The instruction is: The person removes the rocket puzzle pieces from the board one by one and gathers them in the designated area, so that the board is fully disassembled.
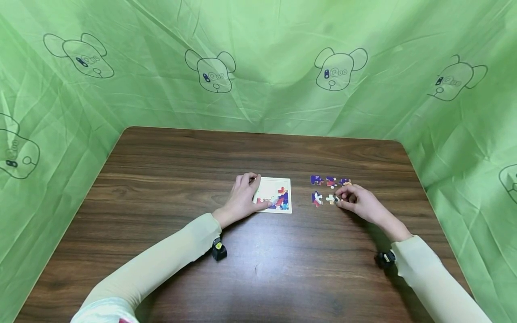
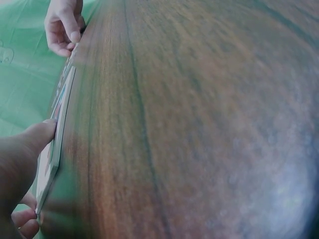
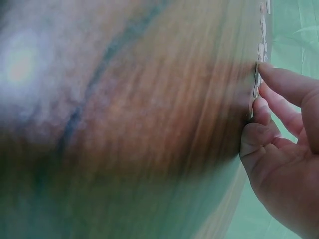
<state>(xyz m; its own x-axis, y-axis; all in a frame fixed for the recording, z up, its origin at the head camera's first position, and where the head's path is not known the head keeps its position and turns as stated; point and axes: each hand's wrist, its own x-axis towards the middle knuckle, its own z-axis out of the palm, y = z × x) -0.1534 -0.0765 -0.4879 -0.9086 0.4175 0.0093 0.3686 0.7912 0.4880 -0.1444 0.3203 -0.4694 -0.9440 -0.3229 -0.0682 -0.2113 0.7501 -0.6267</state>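
On the table lies a square white-framed puzzle board, with colourful pieces fitted along its lower and right parts. My left hand holds it by its left side, thumb over the lower edge and fingers round the upper left; the left wrist view shows the thumb on the board's frame. To the right, my right hand pinches a puzzle piece between thumb and fingers, close over the table. That piece is mostly hidden by the fingertips. Beside it lies a pale puzzle piece.
Several loose pieces lie right of the board: a purple piece, a red and purple piece, one near my right knuckles and a white and red piece. Green curtains stand behind and beside the brown table.
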